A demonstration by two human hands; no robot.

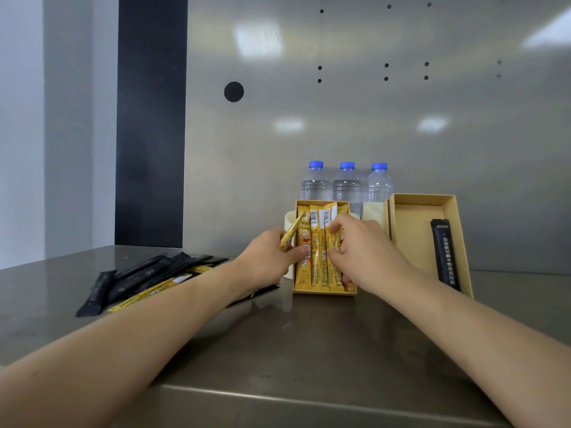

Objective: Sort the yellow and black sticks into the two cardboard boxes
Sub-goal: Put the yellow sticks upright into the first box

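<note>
The sorting is partly done. The smaller open cardboard box (324,291) in the middle of the grey metal desk (309,341) already holds a row of yellow foil sticks (315,257) lying side by side — at least four can be counted, though the hands cover part of the row. The person's left hand (268,257) has its fingers (301,251) clenched on one more yellow stick (292,231), held tilted over the box's left edge and not yet laid down. The right hand (364,251) rests on the packed sticks, its fingers (335,225) curled and pressing or pinching one of them; whether it truly grips cannot be told.

The larger open cardboard box (414,236) to the right holds a single black stick (445,254) — so that colour has hardly been started. On the left of the desk lies the loose pile of black sticks (139,278) with a few yellow ones (148,293) mixed in. Most of what is left looks to be moving the black ones. Three clear water bottles with blue caps (346,186) stand behind the boxes.
</note>
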